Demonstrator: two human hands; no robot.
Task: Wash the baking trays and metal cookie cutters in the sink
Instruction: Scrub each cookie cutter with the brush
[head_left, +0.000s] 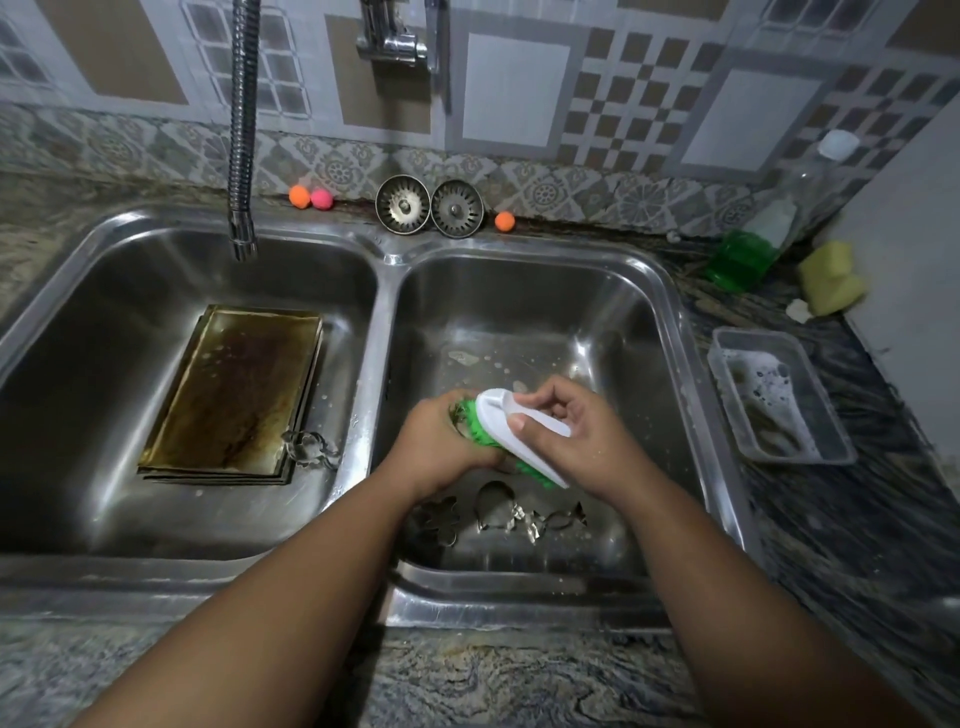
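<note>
While right hand (571, 441) grips brush (519, 422), left hand (441, 449) clutches cutter (456, 414), trays (234, 389) in left basin (104, 291)

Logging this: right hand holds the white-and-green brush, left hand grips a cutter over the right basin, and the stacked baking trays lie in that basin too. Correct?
Not quite: the head view shows the baking trays in the left basin. The rest holds: right hand on the brush, left hand gripping a cutter over the right basin.
</note>
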